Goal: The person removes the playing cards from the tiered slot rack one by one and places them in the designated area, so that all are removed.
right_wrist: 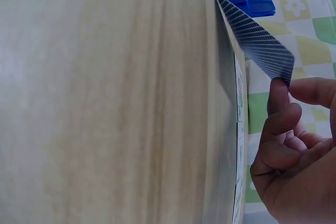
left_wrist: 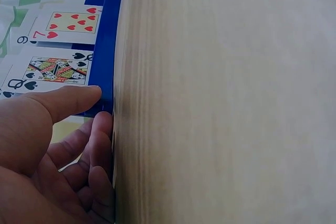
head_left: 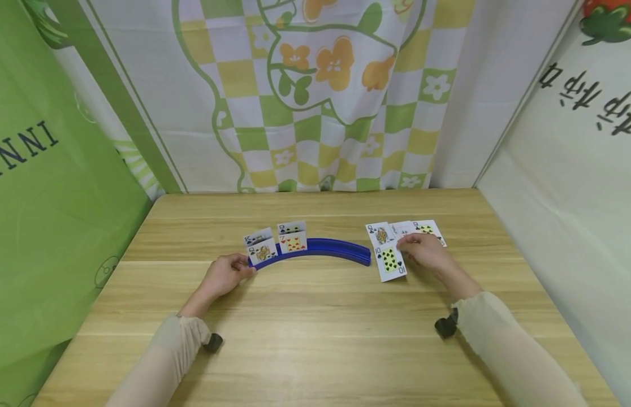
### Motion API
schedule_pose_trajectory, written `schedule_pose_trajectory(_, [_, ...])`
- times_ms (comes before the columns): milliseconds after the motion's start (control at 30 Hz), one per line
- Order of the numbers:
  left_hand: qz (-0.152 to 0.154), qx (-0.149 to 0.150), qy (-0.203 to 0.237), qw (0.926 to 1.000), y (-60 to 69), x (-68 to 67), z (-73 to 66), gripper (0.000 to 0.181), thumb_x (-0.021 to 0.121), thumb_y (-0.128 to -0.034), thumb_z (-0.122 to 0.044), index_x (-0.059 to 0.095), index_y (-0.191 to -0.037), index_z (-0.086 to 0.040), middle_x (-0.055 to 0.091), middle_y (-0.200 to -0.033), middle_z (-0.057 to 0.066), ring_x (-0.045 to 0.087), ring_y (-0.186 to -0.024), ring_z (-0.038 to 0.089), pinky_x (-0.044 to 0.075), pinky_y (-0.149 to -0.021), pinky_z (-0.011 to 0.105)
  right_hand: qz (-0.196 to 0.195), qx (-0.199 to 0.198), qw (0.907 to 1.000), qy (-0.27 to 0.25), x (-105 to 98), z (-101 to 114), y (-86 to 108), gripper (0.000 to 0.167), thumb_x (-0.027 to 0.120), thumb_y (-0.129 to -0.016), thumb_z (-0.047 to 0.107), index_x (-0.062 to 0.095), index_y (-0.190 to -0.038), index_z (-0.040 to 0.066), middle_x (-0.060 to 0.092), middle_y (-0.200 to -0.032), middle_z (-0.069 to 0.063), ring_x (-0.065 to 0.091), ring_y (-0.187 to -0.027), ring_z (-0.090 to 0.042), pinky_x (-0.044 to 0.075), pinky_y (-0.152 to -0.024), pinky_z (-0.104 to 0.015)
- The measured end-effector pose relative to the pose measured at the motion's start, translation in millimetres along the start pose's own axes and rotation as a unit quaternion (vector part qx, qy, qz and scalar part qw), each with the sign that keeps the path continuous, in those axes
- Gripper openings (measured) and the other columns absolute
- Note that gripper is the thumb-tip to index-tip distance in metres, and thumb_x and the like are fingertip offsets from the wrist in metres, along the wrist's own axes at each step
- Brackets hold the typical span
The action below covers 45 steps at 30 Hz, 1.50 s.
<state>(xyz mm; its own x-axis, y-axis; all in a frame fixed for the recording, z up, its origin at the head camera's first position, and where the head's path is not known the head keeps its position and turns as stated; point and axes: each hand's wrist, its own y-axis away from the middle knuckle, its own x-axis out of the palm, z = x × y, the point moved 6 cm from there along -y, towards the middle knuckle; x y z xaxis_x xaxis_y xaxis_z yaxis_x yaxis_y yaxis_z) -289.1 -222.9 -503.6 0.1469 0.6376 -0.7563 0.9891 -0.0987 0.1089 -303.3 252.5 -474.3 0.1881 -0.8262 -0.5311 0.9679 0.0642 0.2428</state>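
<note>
A curved blue card holder (head_left: 341, 249) lies on the table, with two pairs of playing cards standing in its left half. A queen of spades (left_wrist: 56, 70) stands before a king (head_left: 251, 237), and a seven of hearts (head_left: 293, 243) before a black-suited card (head_left: 291, 227). My left hand (head_left: 225, 275) grips the holder's left end, thumb on its front in the left wrist view. Thumb and index finger of my right hand (head_left: 424, 252) pinch the ten of spades (head_left: 389, 261) by a corner. That card tilts up off the table, its striped back (right_wrist: 257, 40) showing in the right wrist view.
Beyond the ten lie a queen card (head_left: 380, 233), a partly covered card (head_left: 400, 227) and a card with a yellow middle (head_left: 431, 227). The wooden table (head_left: 315, 328) meets a patterned curtain (head_left: 315, 141) at the back, with fabric walls on both sides.
</note>
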Motion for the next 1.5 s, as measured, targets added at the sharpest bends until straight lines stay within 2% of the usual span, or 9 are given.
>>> schedule_pose_trajectory(133, [-0.001, 0.005, 0.000, 1.0000, -0.7, -0.5, -0.5, 0.039, 0.075, -0.0878, -0.028, 0.068, -0.114, 0.000, 0.071, -0.086, 0.007, 0.056, -0.069, 0.014, 0.044, -0.063, 0.025, 0.005, 0.000, 0.9996, 0.026, 0.8, -1.6, -1.6, 0.029, 0.060, -0.097, 0.018, 0.064, -0.114, -0.005, 0.066, -0.089, -0.007, 0.058, -0.079, -0.017, 0.050, -0.068, -0.026])
schedule_pose_trajectory(333, [-0.001, 0.005, 0.003, 1.0000, -1.0, -0.8, -0.7, 0.039, 0.075, -0.0881, -0.029, 0.068, -0.114, 0.000, 0.071, -0.086, 0.007, 0.056, -0.069, 0.014, 0.044, -0.063, 0.026, 0.001, 0.006, 0.9953, 0.097, 0.4, -4.7, -3.1, 0.030, 0.061, -0.096, 0.024, 0.067, -0.112, 0.000, 0.068, -0.101, -0.012, 0.057, -0.092, -0.021, 0.043, -0.076, -0.028])
schedule_pose_trajectory(533, [-0.004, 0.004, 0.003, 1.0000, -0.4, -0.3, 0.6, 0.039, 0.075, -0.0880, -0.029, 0.068, -0.113, 0.000, 0.071, -0.086, 0.006, 0.056, -0.070, 0.014, 0.044, -0.065, 0.028, -0.001, 0.010, 0.9913, 0.131, 0.0, -8.1, -4.3, 0.031, 0.064, -0.094, 0.024, 0.069, -0.112, 0.000, 0.070, -0.097, -0.013, 0.060, -0.084, -0.020, 0.044, -0.074, -0.028])
schedule_pose_trajectory(700, [-0.002, 0.001, 0.005, 1.0000, -0.5, -0.1, 1.0, 0.040, 0.075, -0.0877, -0.029, 0.068, -0.114, 0.000, 0.071, -0.087, 0.007, 0.057, -0.070, 0.014, 0.045, -0.064, 0.027, 0.008, 0.010, 0.9877, 0.156, -0.4, -10.7, -5.9, 0.033, 0.064, -0.094, 0.025, 0.069, -0.114, -0.001, 0.071, -0.102, -0.016, 0.062, -0.082, -0.018, 0.046, -0.072, -0.027])
schedule_pose_trajectory(967, [0.002, -0.005, 0.005, 1.0000, -0.9, 1.0, 2.2, 0.041, 0.075, -0.0877, -0.029, 0.067, -0.115, 0.000, 0.071, -0.089, 0.007, 0.057, -0.071, 0.015, 0.045, -0.065, 0.028, 0.002, -0.001, 0.9857, 0.168, -3.8, -11.9, -5.9, 0.032, 0.062, -0.095, 0.025, 0.071, -0.110, -0.002, 0.073, -0.094, -0.014, 0.061, -0.075, -0.016, 0.046, -0.067, -0.026])
schedule_pose_trajectory(1133, [0.000, -0.008, 0.004, 1.0000, -1.2, 0.4, 2.2, 0.040, 0.075, -0.0877, -0.029, 0.068, -0.115, 0.000, 0.071, -0.089, 0.007, 0.057, -0.072, 0.015, 0.045, -0.065, 0.028, 0.004, 0.003, 0.9884, 0.152, -4.1, -13.4, -5.4, 0.029, 0.061, -0.096, 0.022, 0.070, -0.109, -0.003, 0.073, -0.097, -0.014, 0.061, -0.075, -0.015, 0.047, -0.065, -0.025])
schedule_pose_trajectory(1300, [-0.001, -0.004, 0.003, 1.0000, -0.5, -0.3, 1.3, 0.040, 0.075, -0.0878, -0.029, 0.067, -0.115, 0.000, 0.071, -0.089, 0.007, 0.057, -0.072, 0.015, 0.045, -0.065, 0.028, 0.008, -0.001, 0.9899, 0.142, -4.0, -12.5, -5.0, 0.029, 0.062, -0.096, 0.021, 0.069, -0.111, -0.002, 0.074, -0.098, -0.015, 0.062, -0.076, -0.016, 0.047, -0.067, -0.026])
schedule_pose_trajectory(1500, [-0.001, -0.005, 0.001, 1.0000, -1.2, 1.2, 3.2, 0.039, 0.075, -0.0879, -0.030, 0.068, -0.114, -0.001, 0.071, -0.088, 0.005, 0.057, -0.072, 0.015, 0.045, -0.066, 0.028, 0.004, -0.020, 0.9866, 0.162, -5.2, -8.9, -4.6, 0.031, 0.062, -0.097, 0.027, 0.071, -0.112, 0.003, 0.074, -0.095, -0.010, 0.060, -0.078, -0.016, 0.044, -0.074, -0.028])
